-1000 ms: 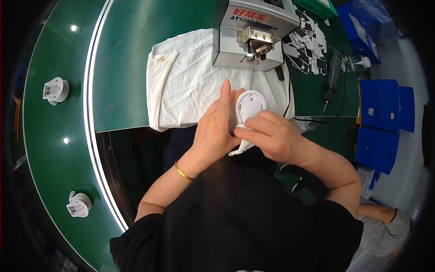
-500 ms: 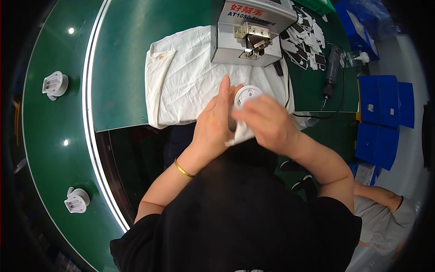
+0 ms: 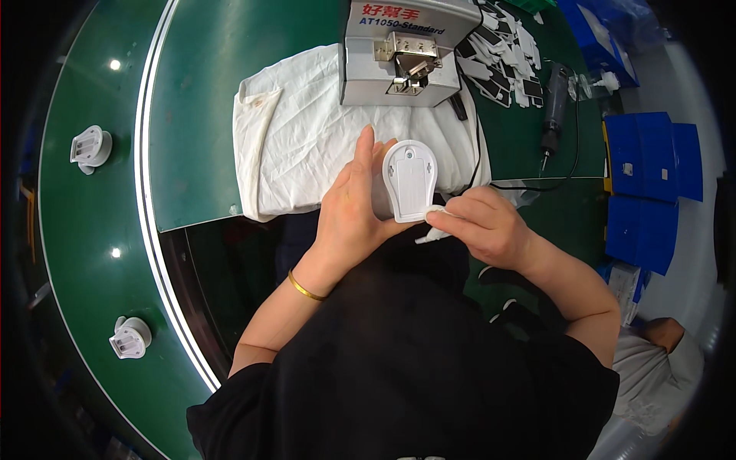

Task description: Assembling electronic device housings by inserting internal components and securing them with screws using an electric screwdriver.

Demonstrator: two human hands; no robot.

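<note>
Where the right hand (image 3: 491,230) blurred across its face half a second ago, I now see, over my distant head feed, the whole flat side of the white device (image 3: 412,184), rounded at the top and narrower below. That hand has drawn off to the lower right, thumb and fingers pinching a small white cloth (image 3: 435,233) at the device's lower corner. The grey machine (image 3: 368,65) also sits farther left in my view. The device is between both hands, held in the left hand (image 3: 346,218), whose thumb runs under its lower edge while fingers stretch upward on its left; I cannot tell how those behind it bend
</note>
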